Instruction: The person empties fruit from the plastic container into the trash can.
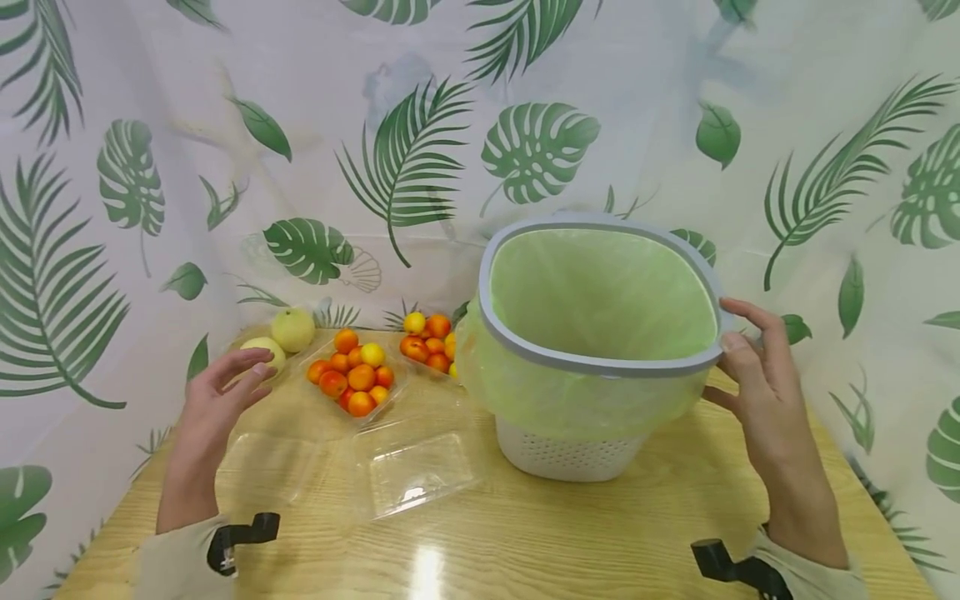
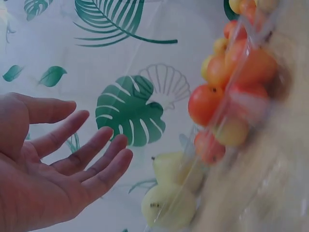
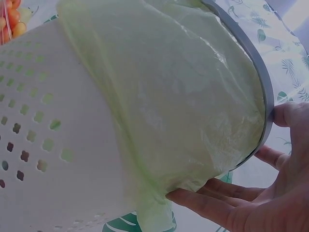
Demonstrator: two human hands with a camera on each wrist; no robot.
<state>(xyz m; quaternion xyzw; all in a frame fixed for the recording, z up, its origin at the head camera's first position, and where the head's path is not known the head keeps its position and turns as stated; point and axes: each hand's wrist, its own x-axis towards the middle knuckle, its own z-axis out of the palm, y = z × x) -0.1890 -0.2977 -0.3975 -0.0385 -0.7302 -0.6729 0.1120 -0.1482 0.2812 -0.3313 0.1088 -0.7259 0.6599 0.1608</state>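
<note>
Your right hand [image 1: 765, 387], fingers extended, touches the rim [image 1: 592, 364] of the lined wastebasket [image 1: 562, 460], toward the table's [image 1: 540, 533] back-right corner; press evenly. Your left hand [image 1: 213, 404], loosely spread, holds nothing.

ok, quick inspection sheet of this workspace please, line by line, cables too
Surface: wood-grain tabletop, bright glare spot at front.
Job's things: white perforated bin, upright; green liner inside and draped outside; grey ring around the top.
Clutter: orange and yellow fruit in clear trays, two pale fruits, clear plastic containers or lids.
Hands: right hand touches ring; left hand holds nothing.
Cables: nothing seen.
Surroundings: leaf-print sheet.
</note>
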